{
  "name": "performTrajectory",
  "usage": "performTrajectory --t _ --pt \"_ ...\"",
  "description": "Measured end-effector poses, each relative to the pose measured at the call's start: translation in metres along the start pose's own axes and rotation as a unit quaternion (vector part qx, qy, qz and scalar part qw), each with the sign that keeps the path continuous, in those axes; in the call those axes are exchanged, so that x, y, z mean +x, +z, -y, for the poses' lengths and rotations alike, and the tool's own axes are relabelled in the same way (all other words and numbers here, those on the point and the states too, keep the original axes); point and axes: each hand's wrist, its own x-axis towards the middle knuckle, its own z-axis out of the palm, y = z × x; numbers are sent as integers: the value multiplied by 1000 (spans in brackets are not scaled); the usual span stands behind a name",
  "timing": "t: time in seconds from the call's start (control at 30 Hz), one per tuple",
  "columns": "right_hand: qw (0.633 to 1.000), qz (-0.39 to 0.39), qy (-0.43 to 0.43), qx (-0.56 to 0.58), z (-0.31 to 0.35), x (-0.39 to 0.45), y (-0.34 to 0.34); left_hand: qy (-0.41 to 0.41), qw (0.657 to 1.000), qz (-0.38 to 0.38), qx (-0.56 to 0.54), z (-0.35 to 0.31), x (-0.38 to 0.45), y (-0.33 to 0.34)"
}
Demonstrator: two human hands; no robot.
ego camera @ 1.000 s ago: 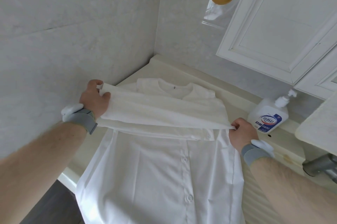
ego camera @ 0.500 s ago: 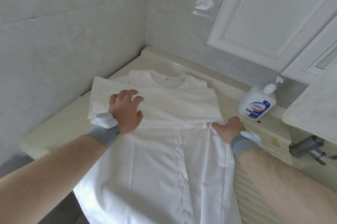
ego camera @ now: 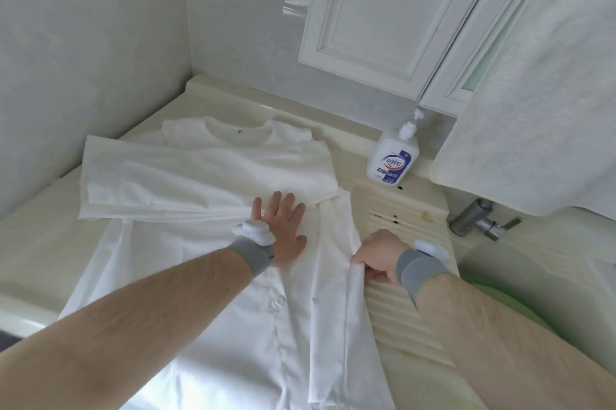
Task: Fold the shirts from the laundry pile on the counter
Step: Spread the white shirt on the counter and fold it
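A white button-front shirt [ego camera: 200, 276] lies flat on the cream counter [ego camera: 43, 242], collar toward the back wall, its tail hanging over the front edge. A folded sleeve band [ego camera: 200, 182] lies across its chest. My left hand [ego camera: 283, 226] rests flat with spread fingers on the shirt's middle, just below that band. My right hand [ego camera: 376, 256] pinches the shirt's right side edge, which is lifted slightly off the ridged board.
A white pump soap bottle [ego camera: 393, 156] stands at the back right. A ridged washboard surface [ego camera: 406, 326] lies beside the shirt, with a metal tap [ego camera: 480, 219] and a basin to its right. White cabinet doors [ego camera: 376, 26] hang above; tiled walls close the left and back.
My left hand slid from the left end of the sleeve band to the shirt's middle. My right hand moved down the right edge and took hold of it.
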Motion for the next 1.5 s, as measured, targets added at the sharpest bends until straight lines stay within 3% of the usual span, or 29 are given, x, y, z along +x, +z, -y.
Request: performTrajectory --t 0.17,0.23,0.47,0.57,0.67,0.73,0.9,0.97,1.07,1.2,1.3,1.4,1.5 --pt "992 -69 -4 108 -33 11 -41 -25 999 -12 34 -5 -5 -1" --pt "990 -60 -8 127 -42 4 -39 -43 998 -17 42 -16 -16 3" --pt "977 -5 -204 -55 -54 -47 -10 -70 996 -41 -21 -77 -65 18" --pt "976 44 -191 -92 -73 -68 -5 -104 989 -15 -108 -106 -83 13" --pt "963 16 -220 -156 -84 -71 3 -129 960 42 -244 -127 -97 8" --pt "961 20 -238 -139 -93 -69 3 -151 942 41 -297 -135 -112 13" --pt "992 18 -122 27 -134 -42 -41 -100 989 64 -89 -131 -152 33" --pt "993 -8 -106 47 -146 -37 -54 -124 986 51 -98 -130 -159 35" --pt "981 6 -191 25 -153 -56 -48 -149 978 3 -144 -129 -170 35" --pt "945 34 -287 -153 -159 -91 -19 -127 986 -17 -108 -130 -182 35" --pt "901 -38 -339 -268 -159 -104 2 -100 992 -13 -82 -131 -196 34" --pt "865 -158 -380 -289 -163 -101 2 -49 997 -33 -47 -127 -214 37" --pt "882 -224 -349 -224 -178 -90 -17 -32 997 -67 -15 -114 -230 43"
